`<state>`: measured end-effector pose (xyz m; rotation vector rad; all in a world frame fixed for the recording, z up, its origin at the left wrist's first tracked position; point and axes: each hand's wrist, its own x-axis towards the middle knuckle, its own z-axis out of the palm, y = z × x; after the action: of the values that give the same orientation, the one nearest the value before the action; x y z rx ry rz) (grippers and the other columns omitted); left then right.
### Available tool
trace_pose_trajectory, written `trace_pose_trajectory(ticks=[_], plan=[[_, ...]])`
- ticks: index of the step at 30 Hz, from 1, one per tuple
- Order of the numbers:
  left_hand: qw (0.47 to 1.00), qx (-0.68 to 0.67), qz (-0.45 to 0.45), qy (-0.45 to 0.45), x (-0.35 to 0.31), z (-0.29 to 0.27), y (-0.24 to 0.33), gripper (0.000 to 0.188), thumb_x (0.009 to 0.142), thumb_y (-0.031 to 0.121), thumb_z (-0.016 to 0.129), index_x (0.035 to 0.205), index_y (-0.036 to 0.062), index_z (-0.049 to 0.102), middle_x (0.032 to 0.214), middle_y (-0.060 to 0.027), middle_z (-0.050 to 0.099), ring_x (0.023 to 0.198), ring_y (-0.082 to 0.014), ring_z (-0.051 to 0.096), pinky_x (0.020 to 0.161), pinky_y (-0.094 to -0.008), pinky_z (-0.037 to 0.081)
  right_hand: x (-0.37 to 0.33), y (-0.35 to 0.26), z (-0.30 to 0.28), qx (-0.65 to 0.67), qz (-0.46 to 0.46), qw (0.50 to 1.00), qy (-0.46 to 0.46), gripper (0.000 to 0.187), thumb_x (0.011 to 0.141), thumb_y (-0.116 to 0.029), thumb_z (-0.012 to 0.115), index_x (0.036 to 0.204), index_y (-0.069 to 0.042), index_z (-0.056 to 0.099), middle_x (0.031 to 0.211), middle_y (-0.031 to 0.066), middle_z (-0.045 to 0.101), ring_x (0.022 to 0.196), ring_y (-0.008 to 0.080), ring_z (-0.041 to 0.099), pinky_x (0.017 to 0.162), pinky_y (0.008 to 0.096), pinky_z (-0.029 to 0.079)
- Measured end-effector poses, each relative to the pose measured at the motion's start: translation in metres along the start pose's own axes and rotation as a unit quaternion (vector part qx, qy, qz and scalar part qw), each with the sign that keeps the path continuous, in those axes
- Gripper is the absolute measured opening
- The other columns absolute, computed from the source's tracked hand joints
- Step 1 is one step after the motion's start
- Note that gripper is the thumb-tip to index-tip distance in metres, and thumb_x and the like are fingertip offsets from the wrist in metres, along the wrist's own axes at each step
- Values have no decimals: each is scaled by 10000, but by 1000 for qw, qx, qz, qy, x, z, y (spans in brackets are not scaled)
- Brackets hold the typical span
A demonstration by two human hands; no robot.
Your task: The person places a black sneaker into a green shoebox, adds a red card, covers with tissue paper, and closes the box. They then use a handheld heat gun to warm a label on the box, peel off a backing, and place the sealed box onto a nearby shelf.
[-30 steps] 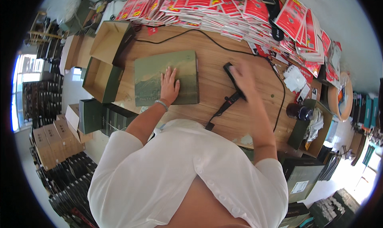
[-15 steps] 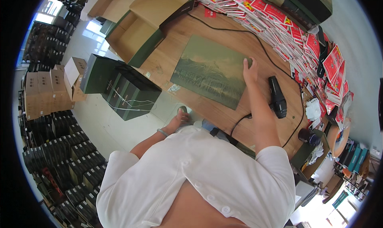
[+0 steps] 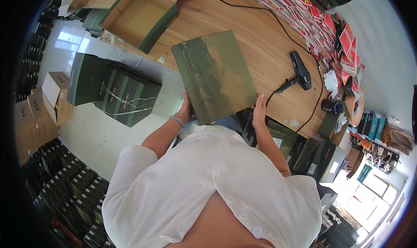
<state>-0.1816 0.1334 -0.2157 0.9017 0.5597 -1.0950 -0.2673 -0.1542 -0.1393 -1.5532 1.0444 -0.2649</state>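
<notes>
A flat green box (image 3: 217, 74) printed with a mountain landscape lies at the table's near edge, turned at an angle and partly overhanging it. My left hand (image 3: 186, 109) grips its left side near the front corner, with some fingers hidden by the box. Against the right corner my right hand (image 3: 259, 109) presses its fingers. To the right of the box, a black hair dryer (image 3: 300, 72) rests on the wooden table (image 3: 269, 52), its cord trailing over the edge.
An open green carton (image 3: 139, 18) stands at the table's far left. Red packets (image 3: 299, 13) heap along the back. On the floor left are strapped dark green boxes (image 3: 126, 94) and brown cartons (image 3: 56, 100). Dark boxes (image 3: 317, 157) sit below the table's right side.
The green box has turned and come toward me, to the table's near edge. My left hand has risen to its left side; my right hand has shifted nearer along with it.
</notes>
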Motion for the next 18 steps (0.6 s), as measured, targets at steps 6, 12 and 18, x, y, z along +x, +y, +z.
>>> trace_pose_trajectory(ticks=[6,12,18], plan=[[988,82,119,51,-85,11,88,836,908,742,325,1430,97,425,1408,-78,499,1285,-227,475,1021,-400,421,-38,-107,16,-19,-174,981,-88,408,971,-383,586,1045,17,616,884,22,517,793,116,495,744,262,427],[976,63,208,12,-104,27,150,571,1002,546,372,1274,66,520,1078,-61,658,893,-183,660,751,-355,570,9,-164,63,29,-226,970,-83,425,933,-347,658,1113,37,650,905,51,578,795,115,548,715,250,452],[972,20,231,41,-100,38,167,569,1003,544,374,1239,47,518,981,-77,668,780,-186,663,663,-315,586,10,-199,67,-6,-183,972,-144,518,894,-381,695,1161,56,619,998,108,608,888,171,576,809,297,469]])
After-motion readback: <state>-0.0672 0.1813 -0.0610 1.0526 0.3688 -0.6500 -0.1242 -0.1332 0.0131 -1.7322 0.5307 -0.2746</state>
